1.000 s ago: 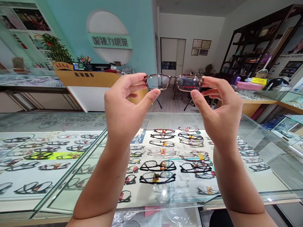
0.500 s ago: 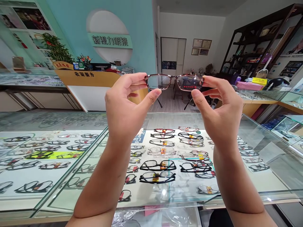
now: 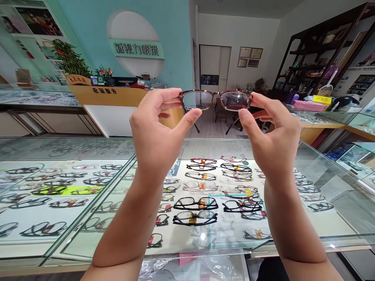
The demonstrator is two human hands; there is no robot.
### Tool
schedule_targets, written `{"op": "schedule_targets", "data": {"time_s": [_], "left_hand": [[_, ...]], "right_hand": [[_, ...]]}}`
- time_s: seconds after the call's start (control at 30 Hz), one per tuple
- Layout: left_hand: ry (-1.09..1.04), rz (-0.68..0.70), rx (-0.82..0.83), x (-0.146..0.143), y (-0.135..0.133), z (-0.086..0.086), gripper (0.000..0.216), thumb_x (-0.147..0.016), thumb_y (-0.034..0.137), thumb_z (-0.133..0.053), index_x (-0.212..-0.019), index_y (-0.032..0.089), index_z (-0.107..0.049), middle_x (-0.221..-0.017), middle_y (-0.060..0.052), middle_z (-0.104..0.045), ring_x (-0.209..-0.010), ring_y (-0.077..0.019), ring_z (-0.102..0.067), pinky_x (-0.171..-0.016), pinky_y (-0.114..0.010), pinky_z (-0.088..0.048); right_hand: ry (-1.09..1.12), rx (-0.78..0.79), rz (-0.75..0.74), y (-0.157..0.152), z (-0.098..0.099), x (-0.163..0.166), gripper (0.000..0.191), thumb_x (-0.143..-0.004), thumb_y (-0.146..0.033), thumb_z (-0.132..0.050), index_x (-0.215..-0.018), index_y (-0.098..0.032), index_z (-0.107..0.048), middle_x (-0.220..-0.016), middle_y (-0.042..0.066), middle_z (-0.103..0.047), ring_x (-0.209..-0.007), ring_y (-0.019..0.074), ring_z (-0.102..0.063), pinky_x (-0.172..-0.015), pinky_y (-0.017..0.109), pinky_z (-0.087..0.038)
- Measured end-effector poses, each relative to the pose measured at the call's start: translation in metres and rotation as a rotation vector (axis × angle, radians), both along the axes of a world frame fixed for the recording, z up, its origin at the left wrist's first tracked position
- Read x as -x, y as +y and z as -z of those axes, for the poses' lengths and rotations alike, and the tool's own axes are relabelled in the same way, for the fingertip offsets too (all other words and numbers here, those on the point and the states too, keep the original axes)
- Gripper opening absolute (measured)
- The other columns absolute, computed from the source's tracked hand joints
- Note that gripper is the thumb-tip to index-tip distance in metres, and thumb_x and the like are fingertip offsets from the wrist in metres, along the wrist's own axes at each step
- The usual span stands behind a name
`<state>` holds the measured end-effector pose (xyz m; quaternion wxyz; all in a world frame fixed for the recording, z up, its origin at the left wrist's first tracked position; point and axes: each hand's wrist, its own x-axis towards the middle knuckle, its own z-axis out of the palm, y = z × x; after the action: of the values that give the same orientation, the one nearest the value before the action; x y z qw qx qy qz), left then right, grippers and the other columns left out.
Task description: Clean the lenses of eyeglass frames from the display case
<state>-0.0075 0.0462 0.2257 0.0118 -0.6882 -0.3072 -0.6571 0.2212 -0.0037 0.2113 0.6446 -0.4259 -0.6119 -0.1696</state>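
Observation:
I hold a pair of brown-rimmed glasses (image 3: 216, 100) up at chest height over a glass display counter (image 3: 88, 156). My left hand (image 3: 155, 132) pinches the left lens rim between thumb and fingers. My right hand (image 3: 271, 136) pinches the right lens rim the same way. The right lens carries red lettering. Both dark temple arms hang open, pointing away and down behind the lenses.
Several rows of eyeglass frames (image 3: 202, 203) lie inside the lit counter below my arms. A cashier desk (image 3: 114, 101) with a potted plant (image 3: 70, 62) stands beyond at left. Dark shelving (image 3: 319, 50) and more glass counters (image 3: 345, 125) fill the right side.
The glasses and both hands have risen slightly; the grip is unchanged.

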Motion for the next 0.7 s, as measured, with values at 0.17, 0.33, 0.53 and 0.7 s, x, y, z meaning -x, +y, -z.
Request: {"op": "schedule_targets", "data": {"time_s": [0.17, 0.33, 0.53, 0.7], "left_hand": [[-0.008, -0.066, -0.03, -0.005, -0.004, 0.001, 0.058, -0.089, 0.084, -0.082, -0.123, 0.037, -0.077, -0.132, -0.001, -0.084, -0.121, -0.0376, -0.081, -0.099, -0.066, -0.069], [0.002, -0.086, -0.04, -0.006, -0.007, 0.001, 0.057, -0.088, 0.082, -0.084, -0.125, 0.039, -0.076, -0.133, -0.001, -0.082, -0.126, -0.0377, -0.08, -0.1, -0.066, -0.069], [-0.036, -0.024, -0.037, -0.006, -0.006, 0.003, 0.052, -0.09, 0.075, -0.087, -0.123, 0.037, -0.077, -0.132, -0.002, -0.081, -0.127, -0.037, -0.078, -0.106, -0.065, -0.067], [-0.093, 0.07, -0.173, -0.008, 0.004, 0.007, 0.046, -0.088, 0.066, -0.093, -0.119, 0.036, -0.079, -0.123, -0.004, -0.08, -0.126, -0.0382, -0.077, -0.1, -0.06, -0.069]], "right_hand": [[0.0, 0.003, -0.002, 0.002, 0.001, 0.0, 0.034, -0.105, -0.042, -0.073, -0.136, -0.032, -0.082, -0.131, 0.009, -0.085, -0.117, 0.031, -0.079, -0.102, 0.057, -0.066], [0.007, 0.014, -0.009, 0.003, 0.001, 0.0, 0.036, -0.105, -0.043, -0.072, -0.137, -0.032, -0.083, -0.131, 0.009, -0.085, -0.115, 0.0307, -0.079, -0.104, 0.059, -0.066], [0.003, 0.019, -0.006, 0.003, 0.002, 0.0, 0.037, -0.106, -0.044, -0.071, -0.139, -0.031, -0.082, -0.13, 0.01, -0.085, -0.11, 0.0299, -0.08, -0.103, 0.058, -0.067], [-0.007, 0.023, -0.03, 0.004, 0.003, -0.002, 0.037, -0.109, -0.044, -0.068, -0.142, -0.031, -0.081, -0.131, 0.01, -0.085, -0.113, 0.0302, -0.08, -0.106, 0.057, -0.066]]}}
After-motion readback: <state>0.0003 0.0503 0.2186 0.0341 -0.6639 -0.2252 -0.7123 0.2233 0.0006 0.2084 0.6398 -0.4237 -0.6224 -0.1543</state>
